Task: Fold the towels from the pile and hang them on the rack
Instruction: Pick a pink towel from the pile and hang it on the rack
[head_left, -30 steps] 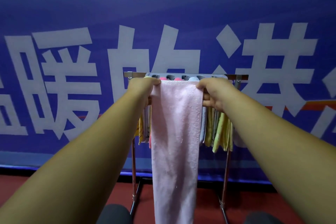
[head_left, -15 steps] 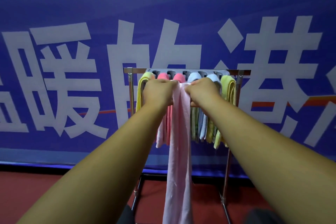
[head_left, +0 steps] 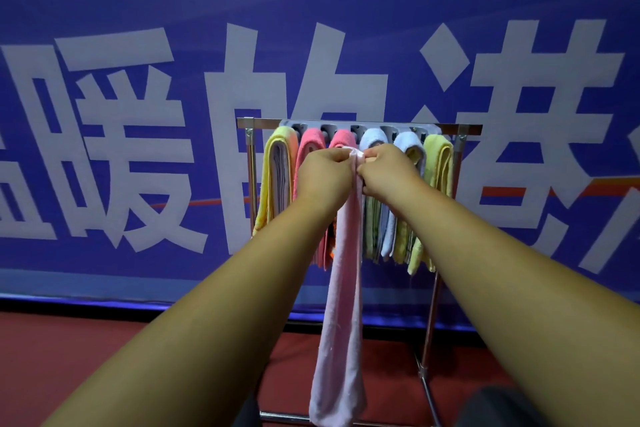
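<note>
The towel [head_left: 341, 322] hangs before the rack [head_left: 360, 122]; left hand [head_left: 323, 180] at its top's 9 o'clock, right hand [head_left: 384, 173] at 3; banner [head_left: 138, 114] behind.

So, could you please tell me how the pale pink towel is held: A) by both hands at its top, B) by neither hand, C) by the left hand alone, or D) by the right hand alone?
A: the left hand and the right hand both pinch the top of the towel.

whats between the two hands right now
In the head view, the gathered top of the pale pink towel sits between the left hand and the right hand; both pinch it.
</note>
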The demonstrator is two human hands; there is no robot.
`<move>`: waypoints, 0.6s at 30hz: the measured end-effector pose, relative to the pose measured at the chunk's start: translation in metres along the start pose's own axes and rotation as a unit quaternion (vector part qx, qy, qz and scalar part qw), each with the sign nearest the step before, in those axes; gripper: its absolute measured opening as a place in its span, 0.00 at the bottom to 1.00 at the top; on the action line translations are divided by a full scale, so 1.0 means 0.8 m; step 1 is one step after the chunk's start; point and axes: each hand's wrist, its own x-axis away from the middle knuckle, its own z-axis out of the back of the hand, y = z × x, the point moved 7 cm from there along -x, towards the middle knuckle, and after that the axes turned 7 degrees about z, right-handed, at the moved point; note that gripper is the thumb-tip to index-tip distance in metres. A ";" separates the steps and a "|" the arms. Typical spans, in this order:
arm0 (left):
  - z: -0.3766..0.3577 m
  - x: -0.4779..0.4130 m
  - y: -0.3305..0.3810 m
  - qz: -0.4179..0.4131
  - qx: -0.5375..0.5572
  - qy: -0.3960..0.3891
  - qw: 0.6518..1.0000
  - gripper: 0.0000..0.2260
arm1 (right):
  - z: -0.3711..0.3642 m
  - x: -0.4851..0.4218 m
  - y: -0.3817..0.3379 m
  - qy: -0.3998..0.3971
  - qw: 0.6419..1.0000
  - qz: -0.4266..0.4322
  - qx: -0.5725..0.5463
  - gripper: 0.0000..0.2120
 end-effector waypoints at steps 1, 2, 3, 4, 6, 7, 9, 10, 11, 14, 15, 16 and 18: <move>-0.002 0.001 0.002 -0.006 -0.019 -0.007 1.000 0.17 | 0.002 0.006 -0.005 -0.002 1.000 0.007 0.003 0.21; -0.004 0.001 0.004 -0.014 -0.037 -0.011 0.999 0.19 | 0.004 0.010 -0.007 -0.001 1.000 0.011 0.001 0.18; -0.005 -0.001 0.005 -0.022 -0.055 -0.008 0.998 0.19 | 0.005 0.013 -0.007 -0.001 1.000 0.012 -0.007 0.15; -0.003 -0.002 0.005 -0.025 -0.060 -0.002 0.998 0.18 | 0.006 0.017 -0.008 -0.001 1.000 0.009 -0.023 0.13; 0.001 -0.004 0.003 -0.014 -0.039 0.009 0.999 0.16 | 0.006 0.021 -0.006 -0.001 0.997 -0.013 -0.071 0.11; 0.003 -0.003 0.002 -0.012 -0.020 0.012 1.000 0.15 | 0.006 0.023 -0.007 -0.001 0.994 -0.027 -0.108 0.12; 0.008 0.000 0.007 -0.021 0.000 0.022 1.000 0.13 | 0.006 0.023 -0.006 -0.001 0.984 -0.045 -0.172 0.11; 0.010 0.003 0.011 -0.036 -0.005 0.029 0.999 0.12 | 0.005 0.024 -0.006 -0.002 0.980 -0.045 -0.191 0.09; 0.012 0.006 0.015 -0.050 -0.015 0.033 0.998 0.11 | 0.005 0.024 -0.006 -0.005 0.978 -0.043 -0.202 0.08; 0.015 0.013 0.020 -0.058 -0.021 0.028 0.998 0.14 | 0.008 0.021 0.001 0.005 0.974 -0.043 -0.221 0.10; 0.016 0.014 0.019 -0.052 -0.016 0.027 0.998 0.17 | 0.009 0.020 0.002 0.011 0.974 -0.046 -0.220 0.09; 0.020 0.015 0.018 -0.044 -0.018 0.032 0.998 0.20 | 0.011 0.019 0.003 0.017 0.976 -0.047 -0.212 0.08; 0.028 0.014 0.008 -0.015 -0.029 0.032 0.999 0.26 | 0.014 0.017 0.000 0.027 0.978 -0.040 -0.202 0.07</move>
